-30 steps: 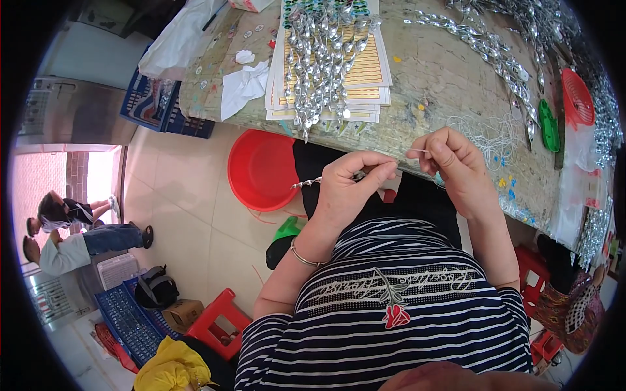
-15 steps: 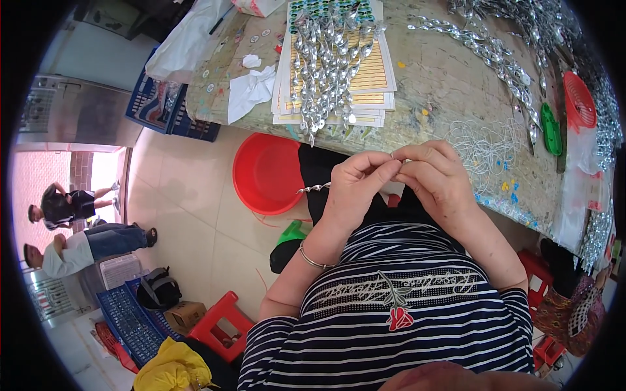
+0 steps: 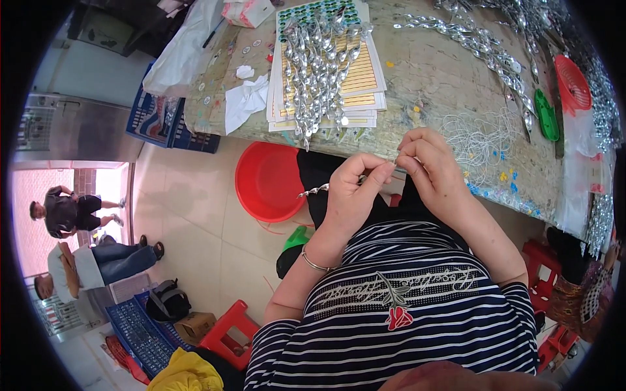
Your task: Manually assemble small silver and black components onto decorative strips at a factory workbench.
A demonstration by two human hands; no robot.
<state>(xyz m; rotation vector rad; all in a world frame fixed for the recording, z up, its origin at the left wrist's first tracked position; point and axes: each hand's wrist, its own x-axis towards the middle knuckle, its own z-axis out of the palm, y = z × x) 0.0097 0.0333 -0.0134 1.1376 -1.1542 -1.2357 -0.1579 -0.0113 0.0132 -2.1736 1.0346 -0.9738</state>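
Observation:
My left hand [image 3: 354, 193] is closed around a silver twisted strip [image 3: 314, 191], whose tail pokes out on the left side of the fist. Its thumb and forefinger pinch together at the strip's other end. My right hand [image 3: 432, 171] meets those fingertips with its own thumb and fingers closed; whatever lies between them is too small to make out. Both hands hover just off the table's near edge, above my lap. Beyond them, several silver twisted strips [image 3: 319, 75] lie in a bundle on printed sheets [image 3: 368, 81]. A tangle of white thread [image 3: 479, 140] rests right of my right hand.
More silver strips [image 3: 476, 42] and a red basket [image 3: 574, 81] are at the table's right, beside a green tray [image 3: 546, 116]. Crumpled tissue [image 3: 248, 104] lies left. Below stand a red basin [image 3: 267, 182] and a red stool [image 3: 231, 335]. Two people are at the left.
The view has shifted slightly. My right hand's fingers have lifted and shifted a little at the pinch, while my left hand keeps its hold on the strip.

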